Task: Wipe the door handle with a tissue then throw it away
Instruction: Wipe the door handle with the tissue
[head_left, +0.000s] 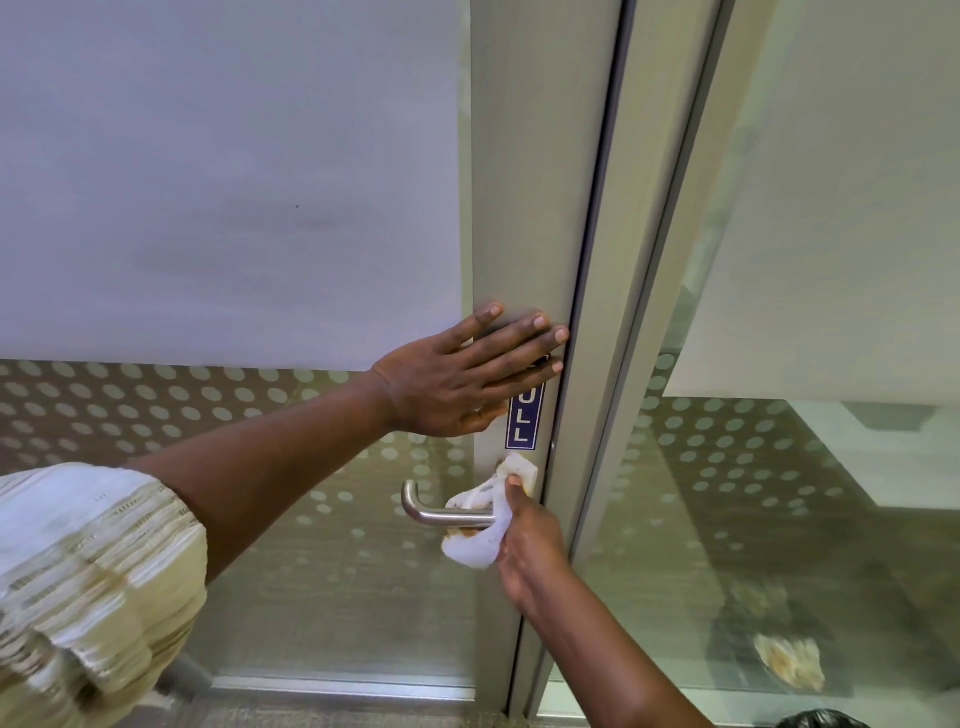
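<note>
Wiping w/ my right hand (527, 545), which is closed around a crumpled white tissue (480, 525), pressing it on the brushed-metal lever door handle (441, 512) near where it meets the grey metal door frame (540, 208). Left hand (457, 379) is flat & fully open, holding nothing, palm against the frame's edge, partly covering the blue "PULL" sticker (523, 421) just above the handle.

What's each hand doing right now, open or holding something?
Left hand: open, flat against the door frame, holding nothing.
Right hand: closed on the tissue, pressing it around the door handle.
</note>
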